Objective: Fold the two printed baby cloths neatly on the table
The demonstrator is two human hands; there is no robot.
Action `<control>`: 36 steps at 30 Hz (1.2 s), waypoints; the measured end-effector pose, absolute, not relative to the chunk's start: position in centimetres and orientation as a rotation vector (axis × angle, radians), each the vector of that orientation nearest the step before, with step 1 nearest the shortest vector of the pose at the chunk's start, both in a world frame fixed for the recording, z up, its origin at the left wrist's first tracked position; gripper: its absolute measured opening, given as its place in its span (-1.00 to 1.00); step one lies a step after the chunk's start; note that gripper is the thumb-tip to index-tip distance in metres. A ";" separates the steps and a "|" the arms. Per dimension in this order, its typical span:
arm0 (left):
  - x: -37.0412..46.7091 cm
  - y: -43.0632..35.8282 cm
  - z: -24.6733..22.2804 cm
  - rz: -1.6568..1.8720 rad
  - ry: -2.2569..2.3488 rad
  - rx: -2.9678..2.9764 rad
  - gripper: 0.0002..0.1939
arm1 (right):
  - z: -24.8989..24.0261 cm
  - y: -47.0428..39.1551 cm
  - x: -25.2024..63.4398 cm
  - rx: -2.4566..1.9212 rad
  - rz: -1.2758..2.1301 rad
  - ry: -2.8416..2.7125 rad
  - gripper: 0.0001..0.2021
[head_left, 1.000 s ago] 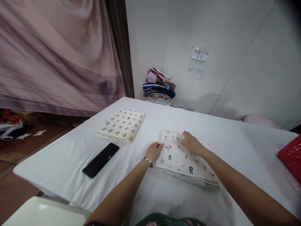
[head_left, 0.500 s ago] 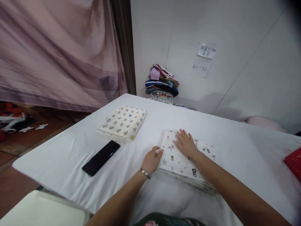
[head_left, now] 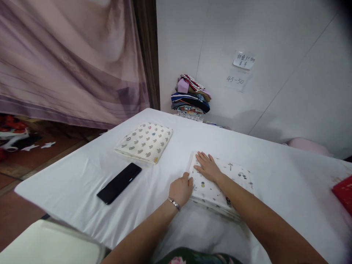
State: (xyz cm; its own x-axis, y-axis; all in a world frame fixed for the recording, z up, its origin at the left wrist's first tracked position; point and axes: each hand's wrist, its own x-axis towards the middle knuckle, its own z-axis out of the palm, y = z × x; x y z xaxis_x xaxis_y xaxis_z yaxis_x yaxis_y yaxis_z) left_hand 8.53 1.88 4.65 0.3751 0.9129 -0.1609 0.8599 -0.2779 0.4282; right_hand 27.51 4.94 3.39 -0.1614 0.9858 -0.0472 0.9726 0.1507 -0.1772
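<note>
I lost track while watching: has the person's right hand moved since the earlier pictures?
Yes: the right hand has moved left over the folded cloth beneath it, nearer the black phone.

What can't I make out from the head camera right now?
All in the head view:
- Part of the folded printed cloth's top: hidden by the right hand and forearm.
- Whether the left hand pinches the cloth's edge: its own back covers the fingertips.
- The red item: cut off by the right picture edge.
- The fabric pile's base: behind the table.
</note>
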 end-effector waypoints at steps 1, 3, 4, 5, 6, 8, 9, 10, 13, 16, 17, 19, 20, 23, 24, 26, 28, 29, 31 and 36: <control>8.5 1.8 4.7 0.141 1.533 2.205 -0.61 | 3.4 5.0 27.5 -1.983 0.255 -2.322 -0.30; 8.5 1.7 4.8 0.127 1.529 2.214 -0.61 | 3.5 5.1 27.6 -1.988 0.261 -2.321 -0.31; 8.4 1.7 4.9 0.131 1.527 2.214 -0.61 | 3.6 5.1 27.6 -1.992 0.270 -2.319 -0.31; 8.4 1.6 4.8 0.138 1.527 2.211 -0.61 | 3.8 5.1 27.5 -1.998 0.287 -2.317 -0.31; 8.3 1.6 4.8 0.149 1.530 2.205 -0.61 | 4.0 5.1 27.5 -2.003 0.306 -2.310 -0.30; 8.1 1.6 4.6 0.178 1.535 2.189 -0.60 | 4.5 4.9 27.2 -1.995 0.321 -2.293 -0.29; 8.1 1.7 4.6 0.191 1.534 2.179 -0.60 | 4.7 4.6 26.9 -1.974 0.306 -2.288 -0.29; 8.0 1.7 4.5 0.200 1.531 2.170 -0.60 | 4.8 4.3 26.6 -1.943 0.283 -2.291 -0.28; 8.0 1.8 4.4 0.201 1.524 2.151 -0.60 | 4.5 3.3 25.5 -1.852 0.260 -2.346 -0.28; 8.1 2.0 4.3 0.195 1.526 2.139 -0.60 | 3.9 2.9 24.9 -1.835 0.293 -2.372 -0.30; 8.1 2.0 4.3 0.195 1.527 2.136 -0.60 | 3.8 2.9 24.8 -1.838 0.303 -2.370 -0.31; 8.0 2.1 4.3 0.200 1.520 2.129 -0.60 | 4.2 3.0 24.7 -1.844 0.351 -2.358 -0.30; 7.9 2.2 4.3 0.206 1.512 2.118 -0.60 | 4.5 2.9 24.7 -1.848 0.383 -2.345 -0.30; 7.5 2.1 4.3 0.232 1.494 2.060 -0.58 | 5.8 1.3 24.6 -1.834 0.441 -2.303 -0.28; 7.3 2.1 4.3 0.242 1.499 2.046 -0.57 | 6.2 0.3 24.5 -1.819 0.442 -2.301 -0.28; 7.2 1.9 4.2 0.256 1.504 2.044 -0.54 | 6.4 -1.9 24.2 -1.784 0.450 -2.323 -0.28; 7.1 1.8 4.2 0.258 1.505 2.073 -0.53 | 6.2 -4.1 23.9 -1.778 0.483 -2.352 -0.28; 7.2 1.7 4.1 0.256 1.504 2.095 -0.54 | 6.1 -5.0 23.7 -1.783 0.503 -2.364 -0.28; 7.2 1.7 4.0 0.257 1.506 2.142 -0.56 | 5.9 -6.4 23.6 -1.805 0.526 -2.365 -0.29; 7.0 1.8 4.2 0.286 1.505 2.174 -0.54 | 6.0 -9.0 24.2 -1.839 0.452 -2.303 -0.31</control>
